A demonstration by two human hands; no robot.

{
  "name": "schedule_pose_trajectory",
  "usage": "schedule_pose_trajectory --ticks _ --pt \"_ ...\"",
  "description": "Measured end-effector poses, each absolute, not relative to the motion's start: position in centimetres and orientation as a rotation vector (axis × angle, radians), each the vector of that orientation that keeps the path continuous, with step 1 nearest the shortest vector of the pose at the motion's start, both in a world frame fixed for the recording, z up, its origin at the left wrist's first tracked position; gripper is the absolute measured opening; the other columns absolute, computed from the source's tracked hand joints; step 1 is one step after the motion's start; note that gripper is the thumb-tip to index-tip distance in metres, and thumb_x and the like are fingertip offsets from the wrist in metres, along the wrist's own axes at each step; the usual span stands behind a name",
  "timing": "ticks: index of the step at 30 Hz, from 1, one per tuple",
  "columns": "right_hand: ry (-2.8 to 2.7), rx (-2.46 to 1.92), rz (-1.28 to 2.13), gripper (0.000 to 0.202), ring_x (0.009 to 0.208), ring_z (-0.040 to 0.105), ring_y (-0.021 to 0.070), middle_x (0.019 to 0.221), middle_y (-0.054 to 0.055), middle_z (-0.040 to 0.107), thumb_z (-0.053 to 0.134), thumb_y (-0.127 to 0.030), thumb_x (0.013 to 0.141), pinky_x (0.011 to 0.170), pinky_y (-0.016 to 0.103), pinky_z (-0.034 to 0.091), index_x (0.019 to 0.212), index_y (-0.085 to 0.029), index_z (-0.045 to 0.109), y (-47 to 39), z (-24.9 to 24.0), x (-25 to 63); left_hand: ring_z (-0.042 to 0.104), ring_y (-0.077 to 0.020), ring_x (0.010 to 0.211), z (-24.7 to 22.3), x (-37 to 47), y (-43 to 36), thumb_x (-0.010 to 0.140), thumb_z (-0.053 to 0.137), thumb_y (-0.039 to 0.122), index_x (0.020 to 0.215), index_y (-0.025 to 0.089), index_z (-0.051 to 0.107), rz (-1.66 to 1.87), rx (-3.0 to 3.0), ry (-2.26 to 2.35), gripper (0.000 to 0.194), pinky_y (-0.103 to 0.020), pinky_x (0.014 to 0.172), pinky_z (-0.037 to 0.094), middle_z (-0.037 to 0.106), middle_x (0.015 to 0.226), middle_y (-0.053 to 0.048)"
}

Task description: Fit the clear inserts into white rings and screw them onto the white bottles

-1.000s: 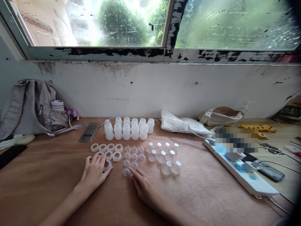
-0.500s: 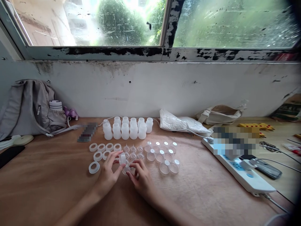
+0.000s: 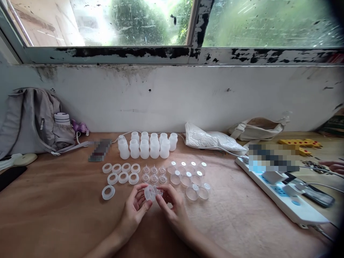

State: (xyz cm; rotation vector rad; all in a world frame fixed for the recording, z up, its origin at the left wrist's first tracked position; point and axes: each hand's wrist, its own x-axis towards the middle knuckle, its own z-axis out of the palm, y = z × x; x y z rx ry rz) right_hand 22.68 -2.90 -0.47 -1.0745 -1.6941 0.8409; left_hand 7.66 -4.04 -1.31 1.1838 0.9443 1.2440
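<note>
Low over the table's front middle, my left hand (image 3: 137, 205) grips a clear ribbed plastic ring (image 3: 149, 193) between thumb and fingers. My right hand (image 3: 173, 207) pinches a small clear piece (image 3: 159, 192) against the ring's right side; its exact shape is hard to make out. White rings (image 3: 108, 192) lie in rows to the left. Beyond my hands sit small clear nipple-shaped parts (image 3: 154, 178). Round clear covers (image 3: 192, 192) lie on the right. Frosted white bottles (image 3: 144, 149) stand in rows behind.
A grey backpack (image 3: 29, 122) and a phone-like slab (image 3: 100, 149) are at the left. Behind on the right lie a white plastic package (image 3: 215, 141) and a beige bag (image 3: 258, 129). A white power strip (image 3: 282, 193) runs along the right. Another person's hand (image 3: 334, 167) shows at the right edge.
Both hands have drawn nearer the front edge and slightly right. My right hand has lifted a small clear piece from the table to the ring. Another person's hand has appeared at the right.
</note>
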Motion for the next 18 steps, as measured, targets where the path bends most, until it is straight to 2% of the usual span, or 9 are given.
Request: schedule_pose_trajectory --ticks 4,8,12,18 --pt "-1.655 -1.079 0.936 0.017 0.053 0.046 0.0088 0.063 -0.003 0.047 0.053 -0.03 0.078 0.049 0.021 0.042 0.088 -0.018 0.046 -2.74 -0.93 22.73 0.05 -0.0217 0.107 -1.25 7.7 -4.24 0.075 0.059 0.024 0.108 0.019 0.041 1.214 1.196 0.91 0.038 -0.033 0.092 0.04 0.056 0.11 -0.01" --pt "-1.674 -1.043 0.941 0.022 0.056 0.049 0.0093 0.07 -0.001 0.05 0.056 -0.029 0.076 0.051 0.022 0.044 0.09 -0.019 0.043 -2.79 -1.18 22.7 0.05 -0.022 0.107 -0.94 7.67 -4.46 0.076 0.058 0.023 0.109 0.019 0.041 1.184 1.216 0.896 0.037 -0.033 0.092 0.04 0.056 0.11 -0.01" --pt "-1.709 -1.012 0.847 0.024 0.066 0.053 0.0115 0.084 0.003 0.054 0.058 -0.027 0.075 0.055 0.024 0.047 0.093 -0.019 0.045 -2.82 -1.32 22.71 0.051 -0.0221 0.105 -0.69 7.69 -4.54 0.076 0.058 0.024 0.108 0.019 0.042 1.175 1.231 0.891 0.036 -0.033 0.091 0.041 0.056 0.109 -0.01" --pt "-1.772 -1.002 0.78 0.019 0.067 0.053 0.012 0.083 0.004 0.057 0.057 -0.026 0.075 0.056 0.024 0.047 0.092 -0.019 0.051 -2.7 -1.33 22.81 0.053 -0.0225 0.103 -0.57 7.73 -4.48 0.074 0.059 0.025 0.107 0.018 0.043 1.185 1.253 0.908 0.037 -0.035 0.092 0.041 0.057 0.106 -0.011"
